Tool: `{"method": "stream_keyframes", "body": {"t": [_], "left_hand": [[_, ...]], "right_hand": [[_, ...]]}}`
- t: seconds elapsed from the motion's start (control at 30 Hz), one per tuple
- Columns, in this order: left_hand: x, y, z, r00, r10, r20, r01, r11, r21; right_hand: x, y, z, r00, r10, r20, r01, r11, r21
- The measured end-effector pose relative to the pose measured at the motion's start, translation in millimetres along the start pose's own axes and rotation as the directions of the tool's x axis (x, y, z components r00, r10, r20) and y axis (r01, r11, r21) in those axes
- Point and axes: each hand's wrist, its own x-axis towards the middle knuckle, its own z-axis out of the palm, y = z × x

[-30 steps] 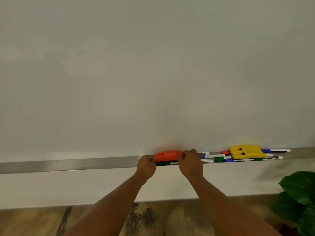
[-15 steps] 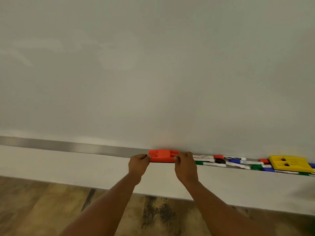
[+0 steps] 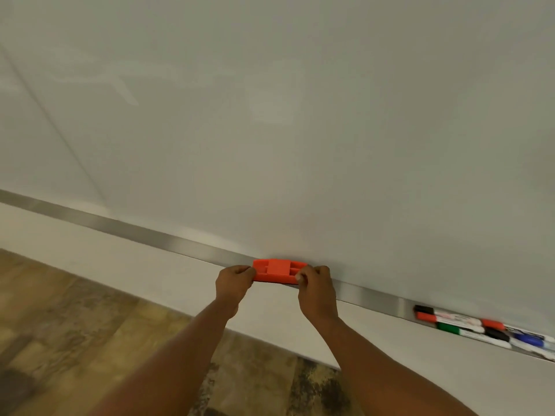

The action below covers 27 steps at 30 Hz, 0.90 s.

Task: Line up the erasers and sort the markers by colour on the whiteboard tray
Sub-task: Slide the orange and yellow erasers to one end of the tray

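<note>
We hold an orange eraser (image 3: 277, 271) by its two short ends, our left hand (image 3: 233, 283) with fingers curled round the left end and our right hand (image 3: 315, 288) pinching the right end. It sits at the metal whiteboard tray (image 3: 144, 233), roughly level with its front lip; whether it rests on the ledge or hangs just above it, we cannot tell.

The main risk, as we judge it, is the narrow ledge: if we let go with the eraser overhanging or tilted, it could tip off onto the wood-patterned floor (image 3: 75, 325). A second risk is sliding it too far right into the markers (image 3: 468, 325) (a loose cluster well apart, near the frame's right edge), which could roll them out of the tray.

The eraser is a flat, bright orange plastic block, long and low, with a raised square in the middle of its top and a shallow recess either side. No other eraser is in view.
</note>
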Motion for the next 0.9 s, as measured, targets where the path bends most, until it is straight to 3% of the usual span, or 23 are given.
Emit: {"method": "stream_keyframes", "body": {"t": [0.6,0.9], "left_hand": [[139.8,-16.2,-192.2,0.941,0.028,-0.338,-0.018,0.999,0.032],[206.9,-29.4,-246.3,0.911,0.142,-0.388,-0.036,0.963,0.268]], "right_hand": [[39.8,-190.5,159.5,0.971,-0.121,0.206,0.075,0.973,0.219],[66.7,-248.3,212.4,0.959,-0.125,0.254,0.115,0.992,0.055]]}}
